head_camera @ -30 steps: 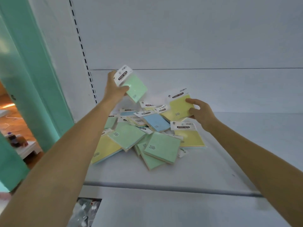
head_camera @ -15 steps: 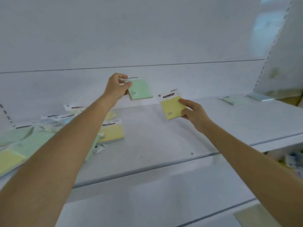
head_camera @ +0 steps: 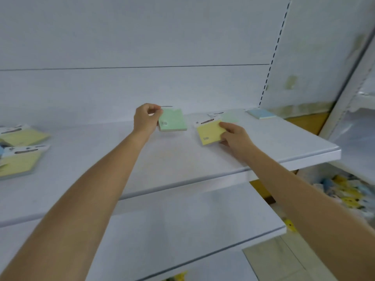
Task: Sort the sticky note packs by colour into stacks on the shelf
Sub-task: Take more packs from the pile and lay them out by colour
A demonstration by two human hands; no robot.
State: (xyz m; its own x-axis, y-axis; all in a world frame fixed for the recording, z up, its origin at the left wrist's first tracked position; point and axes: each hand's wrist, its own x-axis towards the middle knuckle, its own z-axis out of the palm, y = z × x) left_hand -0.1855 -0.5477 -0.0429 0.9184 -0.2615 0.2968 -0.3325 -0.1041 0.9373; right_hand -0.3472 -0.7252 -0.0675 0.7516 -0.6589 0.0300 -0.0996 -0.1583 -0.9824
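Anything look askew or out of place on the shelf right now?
Yes: at the shelf's left end, loose yellow packs lie overlapped and crooked, not stacked. The held green pack and held yellow pack look undamaged.

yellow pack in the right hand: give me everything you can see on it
The yellow pack is a pale yellow square pad, face up, with a white header card along its far edge bearing a dark label, and small dark print near its lower left corner. It sits slightly skewed. The right hand grips its right side, thumb on top and fingers beneath. It is low over the white shelf; whether it touches the shelf cannot be told.
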